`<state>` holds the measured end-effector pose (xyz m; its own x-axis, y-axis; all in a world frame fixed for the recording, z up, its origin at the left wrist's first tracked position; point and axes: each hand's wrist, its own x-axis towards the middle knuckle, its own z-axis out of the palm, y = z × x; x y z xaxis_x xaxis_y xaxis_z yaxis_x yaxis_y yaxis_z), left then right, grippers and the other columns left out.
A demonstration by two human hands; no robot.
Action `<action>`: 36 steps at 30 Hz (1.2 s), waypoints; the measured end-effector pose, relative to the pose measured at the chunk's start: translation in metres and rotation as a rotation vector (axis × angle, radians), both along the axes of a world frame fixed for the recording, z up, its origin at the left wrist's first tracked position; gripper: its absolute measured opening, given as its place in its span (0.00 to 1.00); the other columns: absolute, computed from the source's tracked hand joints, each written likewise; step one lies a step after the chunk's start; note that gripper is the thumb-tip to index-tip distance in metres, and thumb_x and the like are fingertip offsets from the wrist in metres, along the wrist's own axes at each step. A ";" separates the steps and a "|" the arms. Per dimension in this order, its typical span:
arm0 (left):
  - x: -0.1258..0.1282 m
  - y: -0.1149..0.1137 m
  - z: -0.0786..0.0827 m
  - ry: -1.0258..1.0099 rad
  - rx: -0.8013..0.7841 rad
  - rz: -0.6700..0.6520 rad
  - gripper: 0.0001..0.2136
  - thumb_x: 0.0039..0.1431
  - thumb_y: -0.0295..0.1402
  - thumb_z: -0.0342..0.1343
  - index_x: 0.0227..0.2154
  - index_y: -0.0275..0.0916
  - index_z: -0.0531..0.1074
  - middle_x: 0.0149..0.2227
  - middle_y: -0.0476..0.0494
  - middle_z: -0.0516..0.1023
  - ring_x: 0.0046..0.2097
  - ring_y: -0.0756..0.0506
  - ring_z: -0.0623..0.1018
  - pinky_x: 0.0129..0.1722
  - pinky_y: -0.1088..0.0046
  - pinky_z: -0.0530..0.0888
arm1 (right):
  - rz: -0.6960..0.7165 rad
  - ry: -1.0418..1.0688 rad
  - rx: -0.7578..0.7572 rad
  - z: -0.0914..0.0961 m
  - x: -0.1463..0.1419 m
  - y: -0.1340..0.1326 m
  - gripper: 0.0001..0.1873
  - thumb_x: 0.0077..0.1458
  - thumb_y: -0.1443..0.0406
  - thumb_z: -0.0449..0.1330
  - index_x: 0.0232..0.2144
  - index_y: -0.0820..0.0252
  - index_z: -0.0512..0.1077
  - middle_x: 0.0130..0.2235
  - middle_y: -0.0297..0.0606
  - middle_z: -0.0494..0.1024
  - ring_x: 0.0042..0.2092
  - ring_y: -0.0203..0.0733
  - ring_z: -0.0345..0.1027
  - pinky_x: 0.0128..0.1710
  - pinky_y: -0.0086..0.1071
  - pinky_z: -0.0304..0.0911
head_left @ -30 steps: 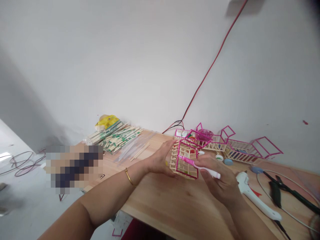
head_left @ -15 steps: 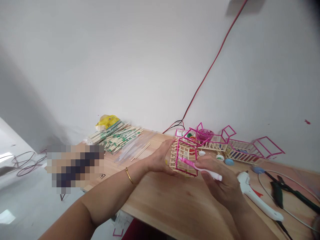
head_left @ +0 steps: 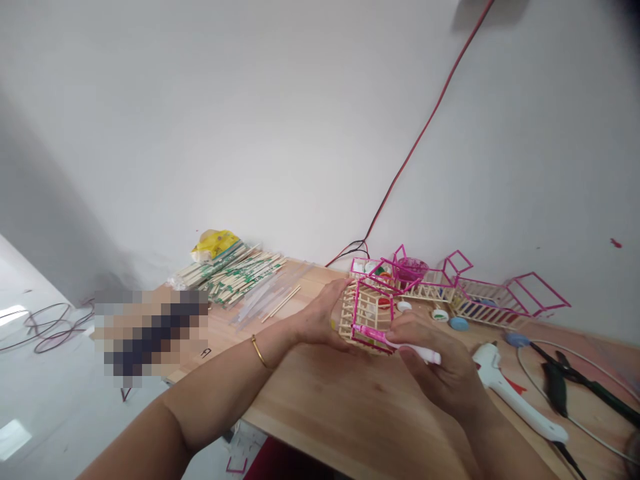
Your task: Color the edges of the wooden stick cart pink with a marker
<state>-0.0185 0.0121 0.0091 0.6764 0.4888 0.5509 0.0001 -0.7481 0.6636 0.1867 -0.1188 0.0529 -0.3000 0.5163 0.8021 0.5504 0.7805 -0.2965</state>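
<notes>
Part of the left hand (head_left: 321,320) is hidden behind the stick frame (head_left: 356,308); whether the tip of the pink-and-white pen (head_left: 373,334) touches it is too small to tell. Coarse blocks blur a patch (head_left: 150,333) at left. The red cord (head_left: 425,128) on the far wall (head_left: 250,133) and, at right, the dark-handled tool (head_left: 555,388) run out of view.

No lettering can be read. The chopstick wrappers (head_left: 245,277) bear green print, too small and blurred to make out; marks on the yellow bag (head_left: 216,244) are equally unclear. Whether the small black shape (head_left: 206,353) on the desk (head_left: 325,393) is a character cannot be told.
</notes>
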 end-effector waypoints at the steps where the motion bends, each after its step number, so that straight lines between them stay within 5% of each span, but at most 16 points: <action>1: 0.000 0.000 -0.001 -0.005 0.002 -0.004 0.56 0.30 0.44 0.75 0.64 0.41 0.53 0.63 0.32 0.63 0.64 0.27 0.65 0.66 0.45 0.63 | 0.009 0.008 -0.010 -0.001 0.000 0.000 0.09 0.60 0.69 0.57 0.41 0.55 0.75 0.35 0.37 0.80 0.38 0.39 0.75 0.40 0.35 0.71; 8: 0.000 0.006 -0.011 0.010 0.024 -0.004 0.61 0.28 0.44 0.76 0.66 0.42 0.48 0.64 0.32 0.61 0.65 0.28 0.64 0.67 0.46 0.61 | 0.031 0.017 -0.044 -0.003 0.001 0.000 0.07 0.60 0.68 0.57 0.40 0.56 0.75 0.34 0.38 0.80 0.37 0.40 0.76 0.39 0.35 0.72; 25: 0.003 0.006 -0.020 0.049 0.079 -0.082 0.65 0.27 0.43 0.76 0.68 0.46 0.41 0.66 0.33 0.56 0.66 0.28 0.61 0.67 0.49 0.60 | -0.284 0.047 0.059 -0.007 0.015 0.008 0.09 0.63 0.61 0.57 0.42 0.55 0.76 0.40 0.40 0.81 0.42 0.43 0.77 0.42 0.35 0.72; 36: 0.001 0.002 -0.014 0.043 0.042 -0.084 0.63 0.28 0.43 0.76 0.68 0.44 0.44 0.65 0.33 0.58 0.66 0.29 0.62 0.68 0.50 0.61 | -0.216 0.007 0.062 -0.004 0.011 0.007 0.08 0.63 0.62 0.57 0.41 0.54 0.76 0.37 0.39 0.81 0.40 0.42 0.77 0.40 0.35 0.71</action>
